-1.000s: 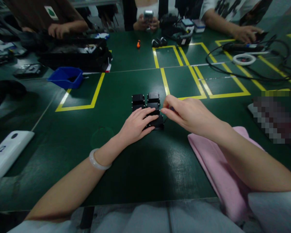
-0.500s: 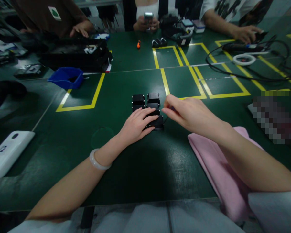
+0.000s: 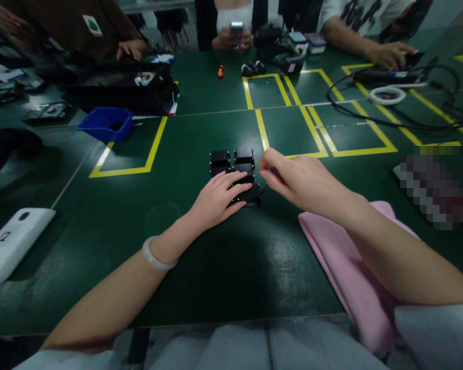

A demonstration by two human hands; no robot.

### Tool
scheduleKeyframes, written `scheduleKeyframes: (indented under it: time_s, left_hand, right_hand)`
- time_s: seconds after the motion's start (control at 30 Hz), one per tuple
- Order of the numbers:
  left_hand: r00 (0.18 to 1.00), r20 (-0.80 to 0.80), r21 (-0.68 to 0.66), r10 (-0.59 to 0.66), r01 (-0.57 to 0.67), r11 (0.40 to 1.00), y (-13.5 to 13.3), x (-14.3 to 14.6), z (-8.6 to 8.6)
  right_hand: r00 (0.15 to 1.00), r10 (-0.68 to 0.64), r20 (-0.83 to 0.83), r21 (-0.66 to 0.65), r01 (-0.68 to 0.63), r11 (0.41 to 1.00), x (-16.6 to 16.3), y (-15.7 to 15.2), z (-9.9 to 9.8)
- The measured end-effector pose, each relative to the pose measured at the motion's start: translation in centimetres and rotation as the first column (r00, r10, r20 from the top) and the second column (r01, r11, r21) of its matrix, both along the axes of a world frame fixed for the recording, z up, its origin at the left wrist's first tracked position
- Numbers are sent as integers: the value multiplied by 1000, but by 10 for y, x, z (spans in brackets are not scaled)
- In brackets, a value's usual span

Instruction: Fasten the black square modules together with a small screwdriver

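Several black box-shaped parts [image 3: 244, 155] with small metal pins or screws along their sides stand in two columns on the green table. My left hand [image 3: 219, 198] lies flat over the nearer parts, fingers stretched out and a little apart, hiding some of them. Just to the right, my right hand [image 3: 289, 174] is closed in a pinch. From its fingers a thin dark rod [image 3: 264, 190] slants down toward the right side of the nearest part. Most of that rod is hidden in the hand, and I cannot tell whether its tip touches.
A pink cloth [image 3: 355, 267] lies under my right forearm. A white device [image 3: 17, 241] is at the left edge. Farther back are a blue bin [image 3: 107, 123], a black tray [image 3: 119, 87], cables [image 3: 386, 115] and a white ring [image 3: 388, 95]. Co-workers sit across the table.
My right hand has shifted very slightly to the right, its fingertips a bit farther from the parts. My left hand stays put. The co-worker at far left has a hand raised.
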State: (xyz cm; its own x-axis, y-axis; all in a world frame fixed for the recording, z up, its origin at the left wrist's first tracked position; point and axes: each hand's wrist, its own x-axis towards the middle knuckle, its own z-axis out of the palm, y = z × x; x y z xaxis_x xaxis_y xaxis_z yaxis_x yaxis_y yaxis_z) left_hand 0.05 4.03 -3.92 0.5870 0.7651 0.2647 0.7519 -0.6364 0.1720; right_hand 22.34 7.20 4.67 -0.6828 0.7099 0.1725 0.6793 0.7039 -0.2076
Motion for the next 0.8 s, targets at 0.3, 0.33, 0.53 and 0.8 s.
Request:
scheduleKeyframes:
  time_s: [0.3,0.33,0.53,0.8]
  left_hand:
    - [1000,28,-9,-4,4,1000,0,0,0]
    - [1000,24,-7,-4,4,1000,0,0,0]
    - [1000,11,-7,0,0,1000,0,0,0]
    - [1000,28,-3,2,-2,1000,0,0,-1]
  right_hand:
    - [1000,0,-6,-2,0,1000,0,0,0]
    - [1000,-3,-5,1,3,1000,0,0,0]
    - [999,22,-33,1,-22,1000,0,-1,0]
    - [1000,15,-1,-4,-15,1000,-2,0,-1]
